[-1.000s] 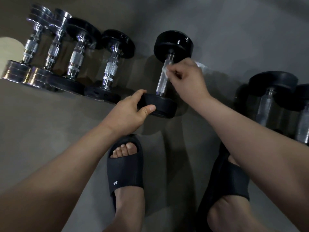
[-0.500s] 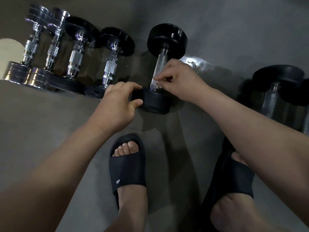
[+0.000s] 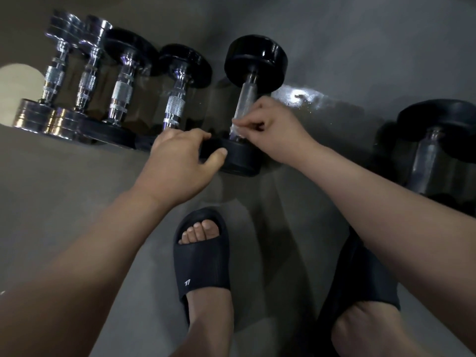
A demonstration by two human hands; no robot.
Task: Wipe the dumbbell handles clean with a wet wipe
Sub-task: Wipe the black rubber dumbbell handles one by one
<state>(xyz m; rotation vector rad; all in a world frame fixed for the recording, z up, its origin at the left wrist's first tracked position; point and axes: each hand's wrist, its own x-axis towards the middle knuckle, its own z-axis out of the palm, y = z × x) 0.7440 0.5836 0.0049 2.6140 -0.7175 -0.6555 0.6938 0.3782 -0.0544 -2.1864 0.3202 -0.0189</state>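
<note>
Black dumbbell [image 3: 253, 60]: lies on the floor [image 3: 64, 202] straight ahead of the person. One head points away and the other is nearest the feet.

Handle [image 3: 244, 104]: pale knurled metal, bare along its far part.

Left hand [image 3: 177, 163]: fingers and thumb curl round the rim of the near head, gripping it.

Right hand [image 3: 273, 130]: closed at the near end of the handle, just above the near head. Its fingertips pinch the wet wipe [image 3: 235, 126] against the metal.

Wet wipe: only a small white scrap shows between the fingertips; the rest is hidden.

Chrome dumbbells [image 3: 55, 73]: two, side by side at far left, touching or nearly so.

Black-headed dumbbells [image 3: 176, 104]: two, with chrome handles, lying between the chrome pair and the item in hand. The nearer one lies just beside the left hand.

Large dark dumbbell [image 3: 432, 150]: at right, well apart from the item in hand and partly hidden by the right forearm.

Shiny patch [image 3: 304, 99]: on the floor just right of the handle, beyond the right hand.

Black slides [image 3: 203, 266]: one on each foot, below the hands. The right one is mostly covered by the right forearm.
</note>
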